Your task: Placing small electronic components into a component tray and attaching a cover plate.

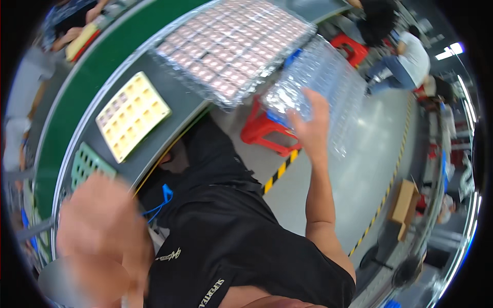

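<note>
You seem to be at the reaching step: your right hand (311,123), fingers parted and apparently empty, is at the clear trays (341,82) over the red stool (255,129); contact is unclear. Your left hand (101,215) is too blurred to tell its grip. Lifting one probably calls for pinching a single edge.

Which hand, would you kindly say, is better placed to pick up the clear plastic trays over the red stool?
Probably the right hand: it is open at the clear plastic trays, though contact is unclear. The left hand, blurred, is off by the green tray.
</note>
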A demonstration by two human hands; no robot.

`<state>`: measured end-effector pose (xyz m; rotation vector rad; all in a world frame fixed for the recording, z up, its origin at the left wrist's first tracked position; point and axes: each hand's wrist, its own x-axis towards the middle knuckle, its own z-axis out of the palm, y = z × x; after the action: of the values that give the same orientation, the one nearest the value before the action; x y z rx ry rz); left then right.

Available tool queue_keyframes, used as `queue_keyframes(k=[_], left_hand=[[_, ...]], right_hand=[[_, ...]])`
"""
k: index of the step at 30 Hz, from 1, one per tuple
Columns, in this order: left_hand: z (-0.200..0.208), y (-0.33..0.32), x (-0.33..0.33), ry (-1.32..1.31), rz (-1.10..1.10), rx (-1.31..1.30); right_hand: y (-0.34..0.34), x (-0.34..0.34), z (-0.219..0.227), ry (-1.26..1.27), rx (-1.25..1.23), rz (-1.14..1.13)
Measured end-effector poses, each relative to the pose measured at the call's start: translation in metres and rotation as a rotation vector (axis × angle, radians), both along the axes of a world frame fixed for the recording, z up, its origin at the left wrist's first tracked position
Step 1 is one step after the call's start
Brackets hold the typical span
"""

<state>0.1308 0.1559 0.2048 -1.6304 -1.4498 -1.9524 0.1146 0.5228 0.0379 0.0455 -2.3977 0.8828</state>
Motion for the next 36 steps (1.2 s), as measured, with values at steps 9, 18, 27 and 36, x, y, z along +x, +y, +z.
queue_keyframes(k=[9,18,27,36], left_hand=[[-0.087,-0.045,0.024,-0.707,0.563,-0.194],[-0.149,-0.091,0.037,-0.969,0.567,-0.052],[-0.202,-0.025,-0.004,-1.147,0.27,-0.087],[-0.224,0.114,-0.095,-1.641,-0.129,0.158]], right_hand=[[-0.104,-0.074,-0.033,0.105,0.452,0.346],[-0.108,-0.101,0.021,-0.005,0.397,0.239],[-0.129,-0.11,0.042,-0.236,0.323,0.089],[-0.134,-0.11,0.029,-0.248,0.305,0.144]])
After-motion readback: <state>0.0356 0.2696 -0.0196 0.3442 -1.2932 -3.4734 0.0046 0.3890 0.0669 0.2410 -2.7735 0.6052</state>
